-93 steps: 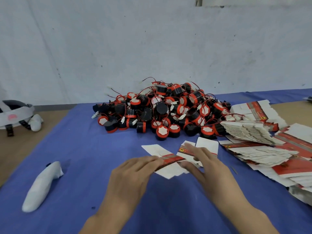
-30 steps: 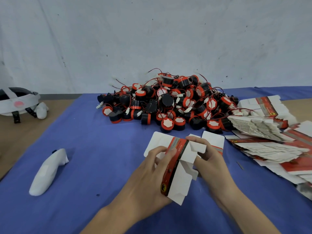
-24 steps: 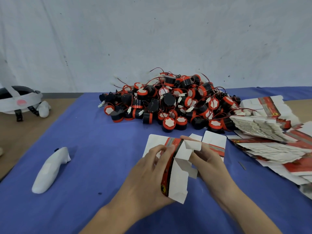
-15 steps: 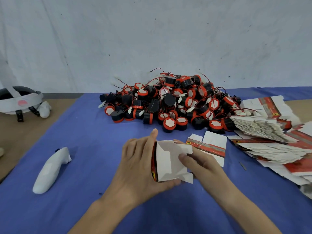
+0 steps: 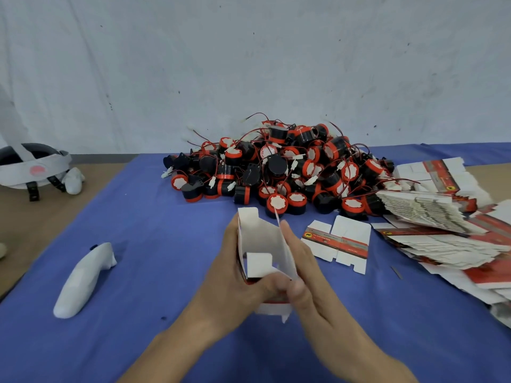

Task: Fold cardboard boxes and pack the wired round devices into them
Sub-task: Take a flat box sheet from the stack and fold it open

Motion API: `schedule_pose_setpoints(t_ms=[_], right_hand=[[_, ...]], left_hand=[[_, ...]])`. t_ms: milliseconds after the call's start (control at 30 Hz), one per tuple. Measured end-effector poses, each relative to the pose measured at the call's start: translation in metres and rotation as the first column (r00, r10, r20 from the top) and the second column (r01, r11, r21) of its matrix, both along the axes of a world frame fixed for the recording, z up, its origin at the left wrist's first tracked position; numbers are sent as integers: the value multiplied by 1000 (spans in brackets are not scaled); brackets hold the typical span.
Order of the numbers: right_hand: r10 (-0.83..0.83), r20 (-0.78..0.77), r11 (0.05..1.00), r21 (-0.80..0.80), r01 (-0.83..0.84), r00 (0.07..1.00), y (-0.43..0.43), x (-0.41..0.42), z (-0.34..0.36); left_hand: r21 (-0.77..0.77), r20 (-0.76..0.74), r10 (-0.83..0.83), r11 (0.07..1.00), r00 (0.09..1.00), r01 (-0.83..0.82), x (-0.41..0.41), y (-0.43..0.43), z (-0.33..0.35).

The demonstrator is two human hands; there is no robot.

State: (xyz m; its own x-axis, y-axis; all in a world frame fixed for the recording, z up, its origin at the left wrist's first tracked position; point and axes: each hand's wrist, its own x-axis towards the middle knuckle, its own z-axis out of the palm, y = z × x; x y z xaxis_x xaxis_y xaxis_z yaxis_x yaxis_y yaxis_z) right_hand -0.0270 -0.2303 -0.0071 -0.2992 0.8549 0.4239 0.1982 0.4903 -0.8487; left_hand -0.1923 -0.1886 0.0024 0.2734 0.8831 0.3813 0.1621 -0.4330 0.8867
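Observation:
A small white cardboard box (image 5: 262, 244) with red print stands opened up between my hands, its white inside facing me and an end flap raised at the top. My left hand (image 5: 229, 275) grips its left wall, thumb curled under the lower end. My right hand (image 5: 301, 275) lies along its right wall, thumb meeting the left thumb at the bottom flaps. A heap of black-and-red wired round devices (image 5: 279, 167) sits behind the box. One flat box blank (image 5: 338, 243) lies just right of my hands.
A spread stack of flat box blanks (image 5: 439, 225) fills the right side of the blue cloth (image 5: 143, 244). A white controller-shaped object (image 5: 83, 280) lies at the left. A headset (image 5: 33, 167) rests on the brown table at the far left.
The flat blank was lifted off the cloth and opened into a tube. Since half a second ago the box has turned upright and both thumbs have moved to its lower end.

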Motion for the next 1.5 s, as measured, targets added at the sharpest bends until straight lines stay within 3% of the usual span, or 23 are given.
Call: schedule_pose_setpoints(t_ms=[200,500,800,900,1067,1267,1367,1500], right_hand=[[-120,70,985,132,110,990,6,-7,-7],[-244,23,967,80,241,970,4,-19,-8],[-206,-31,976,67,208,978,4,-11,-1],[-213,31,969,132,207,977,1,-9,-1],[-220,176,959,218,180,959,1,-6,-5],[-274,340,949,245,196,900,6,4,-10],[-275,299,945,259,199,914,6,1,-10],[-284,273,935,293,202,919,8,0,-8]], left_hand=[[-40,30,-49,998,998,50,-1,-5,-5],[-31,-67,4,1000,998,-7,-7,-10,-13],[-105,76,-61,992,995,69,-6,-15,9],[-157,69,-148,975,987,157,-13,-13,14],[-108,-23,-144,984,989,140,-13,-8,4],[-210,-137,-220,959,966,189,-19,-7,-11],[-279,-90,-192,947,977,160,-10,-4,-10],[-411,105,-172,889,979,200,0,-7,-6]])
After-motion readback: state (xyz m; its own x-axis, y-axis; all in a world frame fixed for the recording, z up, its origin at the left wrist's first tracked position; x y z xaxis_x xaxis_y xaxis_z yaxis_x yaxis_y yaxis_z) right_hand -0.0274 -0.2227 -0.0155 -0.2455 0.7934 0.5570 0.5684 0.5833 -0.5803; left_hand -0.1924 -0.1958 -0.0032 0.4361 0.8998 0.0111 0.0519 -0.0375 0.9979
